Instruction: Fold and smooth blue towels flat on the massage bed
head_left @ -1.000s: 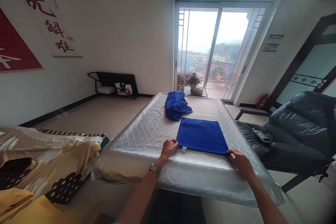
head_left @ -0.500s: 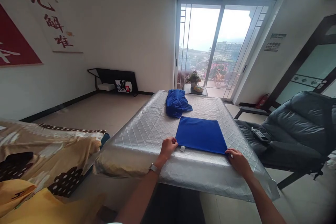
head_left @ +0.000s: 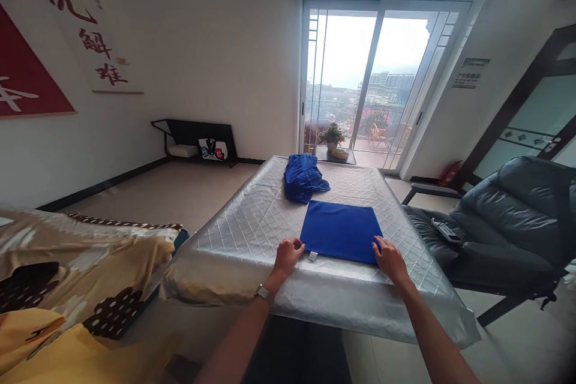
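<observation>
A flat blue rectangle of fabric (head_left: 341, 229) lies smooth on a table under a silver quilted cover (head_left: 243, 228), a small white tag (head_left: 313, 256) showing at its near edge. My left hand (head_left: 288, 255) pinches the near left corner. On the right side my right hand (head_left: 390, 258) rests on the fabric near its near right corner, fingers apart and slightly bent. Just beyond the rectangle sits a crumpled heap of blue cloth (head_left: 303, 177).
To the right stands a dark padded armchair (head_left: 504, 222) with a grey device (head_left: 445, 231) on its seat. A patterned blanket (head_left: 85, 264) covers something low at left. Behind the table are a potted plant (head_left: 332, 134) and a sliding glass door (head_left: 344, 72).
My right hand has moved left and slightly up, from pinching the near right corner to lying over the fabric with fingers apart. The left hand stays at its corner.
</observation>
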Demonstrator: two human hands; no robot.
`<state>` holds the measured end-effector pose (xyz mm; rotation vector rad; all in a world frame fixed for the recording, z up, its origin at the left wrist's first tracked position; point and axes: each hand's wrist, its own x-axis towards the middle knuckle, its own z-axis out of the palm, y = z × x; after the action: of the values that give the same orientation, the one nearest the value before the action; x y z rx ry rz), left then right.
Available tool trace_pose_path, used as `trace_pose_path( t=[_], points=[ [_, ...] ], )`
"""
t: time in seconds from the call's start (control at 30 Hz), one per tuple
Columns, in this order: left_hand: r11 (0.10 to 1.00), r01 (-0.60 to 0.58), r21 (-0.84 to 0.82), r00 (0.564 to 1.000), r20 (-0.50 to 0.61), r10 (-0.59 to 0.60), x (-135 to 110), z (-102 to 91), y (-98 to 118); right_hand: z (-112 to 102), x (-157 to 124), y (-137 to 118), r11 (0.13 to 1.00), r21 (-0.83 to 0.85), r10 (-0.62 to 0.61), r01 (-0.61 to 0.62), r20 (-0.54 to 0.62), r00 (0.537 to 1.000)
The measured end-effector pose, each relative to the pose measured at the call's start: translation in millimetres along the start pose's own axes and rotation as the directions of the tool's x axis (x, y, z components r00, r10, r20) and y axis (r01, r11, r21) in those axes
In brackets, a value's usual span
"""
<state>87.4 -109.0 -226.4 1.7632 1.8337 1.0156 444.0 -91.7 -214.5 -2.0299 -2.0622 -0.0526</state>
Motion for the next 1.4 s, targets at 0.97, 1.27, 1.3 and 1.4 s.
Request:
trace_pose_path(
  t=[0.97, 1.27, 1.3, 1.4],
  points=[
    [0.824, -0.54, 0.17, 0.831, 0.264, 0.49, 9.6, 127.1, 131.0, 35.4, -3.0, 7.9, 0.993, -0.107, -0.032, 0.051, 0.172, 0.985],
    [0.862, -0.341, 0.374, 0.914, 0.346, 0.211, 18.8, 109.3, 77.0, 32.8, -2.0, 5.8, 0.992, -0.121, 0.0, 0.025, 0.2, 0.98],
    [0.864, -0.297, 0.407, 0.931, 0.324, 0.167, 19.5, 97.8, 66.9, 32.4, -1.6, 5.6, 0.993, -0.118, 0.003, 0.022, 0.207, 0.978],
    [0.854, -0.18, 0.488, 0.964, 0.262, 0.054, 18.5, 65.6, 39.2, 31.2, -0.4, 4.6, 0.993, -0.114, 0.012, 0.015, 0.237, 0.971]
  ],
)
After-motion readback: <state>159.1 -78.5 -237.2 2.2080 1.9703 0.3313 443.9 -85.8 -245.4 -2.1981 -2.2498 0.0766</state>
